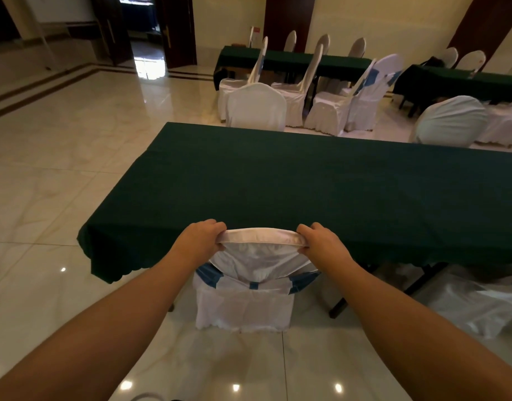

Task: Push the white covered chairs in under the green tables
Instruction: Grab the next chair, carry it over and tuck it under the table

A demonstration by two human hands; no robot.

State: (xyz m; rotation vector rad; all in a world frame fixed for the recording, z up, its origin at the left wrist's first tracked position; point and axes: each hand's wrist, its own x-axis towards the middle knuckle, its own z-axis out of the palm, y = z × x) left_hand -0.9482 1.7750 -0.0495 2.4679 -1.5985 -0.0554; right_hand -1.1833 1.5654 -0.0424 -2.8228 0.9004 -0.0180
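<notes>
Both yr hands, left hand (201,240) & right hand (324,244), grip white covered chair (260,273) top edge; green table (277,192) edge touching just ahead, open floor (61,183) to left.

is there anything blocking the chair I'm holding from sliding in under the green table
Nothing visible does. The left hand and right hand grip the top of the white covered chair, already at the green table edge. The table's dark leg stands to its right, clear of it.

Glossy marble floor (61,175) carries green tables (277,180) and white covered chairs (246,302).
</notes>
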